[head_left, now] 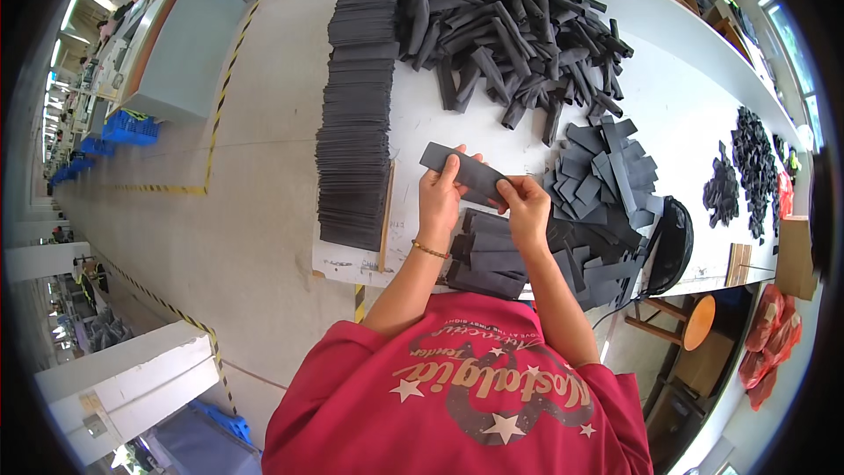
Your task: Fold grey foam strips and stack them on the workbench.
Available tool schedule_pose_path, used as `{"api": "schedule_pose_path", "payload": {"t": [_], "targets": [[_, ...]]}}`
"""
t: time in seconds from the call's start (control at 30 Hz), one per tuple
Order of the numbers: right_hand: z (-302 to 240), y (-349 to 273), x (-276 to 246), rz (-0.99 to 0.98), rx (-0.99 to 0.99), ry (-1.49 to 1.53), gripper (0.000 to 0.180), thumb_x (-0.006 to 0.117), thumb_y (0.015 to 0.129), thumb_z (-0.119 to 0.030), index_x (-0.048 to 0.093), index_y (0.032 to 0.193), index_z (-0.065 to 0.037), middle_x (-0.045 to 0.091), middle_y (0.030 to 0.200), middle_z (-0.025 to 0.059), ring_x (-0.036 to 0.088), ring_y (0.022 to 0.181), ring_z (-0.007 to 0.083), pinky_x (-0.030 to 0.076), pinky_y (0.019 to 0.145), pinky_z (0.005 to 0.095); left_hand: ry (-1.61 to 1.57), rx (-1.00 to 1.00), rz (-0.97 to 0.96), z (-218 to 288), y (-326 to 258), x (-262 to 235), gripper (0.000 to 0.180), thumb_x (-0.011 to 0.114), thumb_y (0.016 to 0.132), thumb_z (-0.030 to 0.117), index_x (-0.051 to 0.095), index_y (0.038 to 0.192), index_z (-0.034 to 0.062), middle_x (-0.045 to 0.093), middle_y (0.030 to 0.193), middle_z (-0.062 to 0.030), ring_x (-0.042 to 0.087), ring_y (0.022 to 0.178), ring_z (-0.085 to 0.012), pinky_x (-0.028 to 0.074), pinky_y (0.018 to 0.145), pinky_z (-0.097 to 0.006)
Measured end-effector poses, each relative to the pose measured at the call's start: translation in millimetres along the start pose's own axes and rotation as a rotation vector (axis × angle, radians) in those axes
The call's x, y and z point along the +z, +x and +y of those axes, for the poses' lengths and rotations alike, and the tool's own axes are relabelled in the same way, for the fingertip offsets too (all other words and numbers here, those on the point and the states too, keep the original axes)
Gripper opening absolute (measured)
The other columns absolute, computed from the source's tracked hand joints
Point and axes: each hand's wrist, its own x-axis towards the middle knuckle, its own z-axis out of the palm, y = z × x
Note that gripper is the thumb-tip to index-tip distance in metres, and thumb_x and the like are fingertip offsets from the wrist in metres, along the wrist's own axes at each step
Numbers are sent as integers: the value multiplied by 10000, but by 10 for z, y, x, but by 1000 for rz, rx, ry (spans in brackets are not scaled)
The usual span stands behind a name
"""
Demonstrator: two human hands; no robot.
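Currently, head view: L hand (442,202) grasps the dark strip (476,176) approx. mid-length, thumb on top; R hand (527,211) pinches its right end. Strip is held above the white table (413,119), betw. the tall stack (356,105) at left and the loose flat pcs (607,176) at right. Tube-like pcs (510,26) lie on far side; near pile (491,251) sits below, betw. forearms. Rec.: use light, even thumb pressure; hold strip flat w/o twist; align edges by feel; clear near pile w/ both wrists. Layer qty: cannot tell.
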Motion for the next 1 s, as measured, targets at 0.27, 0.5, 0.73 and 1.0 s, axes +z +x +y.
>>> {"api": "schedule_pose_path", "payload": {"t": [0.27,0.5,0.73,1.0], "targets": [[-57,-5,-139,14,-118,-260,207,611,930,-72,627,1102,41,665,1013,88,640,878,144,496,755,245,47,30,151,36,7,-173,242,653,938,246,629,1021,19,659,904,-42,653,768,-131,543,665,-269],[-476,146,-44,-364,-348,-386,226,586,905,-14,665,1117,-15,601,997,73,567,951,143,452,831,272,357,-88,-264,92,-244,10,198,675,914,203,664,1003,27,671,892,-15,639,755,-78,538,644,-237],[-223,123,-114,-300,-235,-393,149,628,887,-16,702,1017,-5,595,910,27,558,836,105,449,766,243,397,-130,-51,-39,-239,-41,192,717,870,177,683,985,27,673,803,-16,632,684,-89,516,597,-224],[-63,31,-175,-375,158,-113,330,639,947,-241,630,1180,-8,609,877,-2,530,776,73,431,705,226,-34,25,144,43,78,-150,201,730,866,128,564,958,61,627,796,-15,631,694,-130,536,620,-281]]}}
